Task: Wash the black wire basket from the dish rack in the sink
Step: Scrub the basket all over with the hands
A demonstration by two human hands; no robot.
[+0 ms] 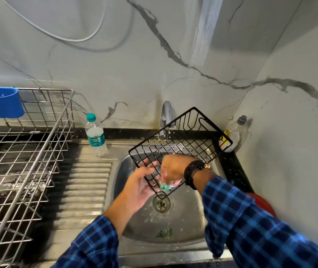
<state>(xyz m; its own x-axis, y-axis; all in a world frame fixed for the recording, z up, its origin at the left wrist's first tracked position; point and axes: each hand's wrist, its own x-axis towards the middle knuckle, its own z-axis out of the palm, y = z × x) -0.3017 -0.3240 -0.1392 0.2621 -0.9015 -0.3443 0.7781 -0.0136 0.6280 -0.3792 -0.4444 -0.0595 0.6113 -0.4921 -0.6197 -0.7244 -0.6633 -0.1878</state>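
Note:
The black wire basket is tilted over the steel sink, its low corner just above the drain. My left hand grips the basket's lower left edge from underneath, fingers through the wires. My right hand is inside the basket near that low corner, closed on a small green sponge pressed against the wires. The faucet stands behind the basket; I cannot tell if water runs.
A steel dish rack with a blue holder fills the left side. A water bottle stands on the ribbed drainboard. A soap bottle sits in the back right corner. A red object lies behind my right sleeve.

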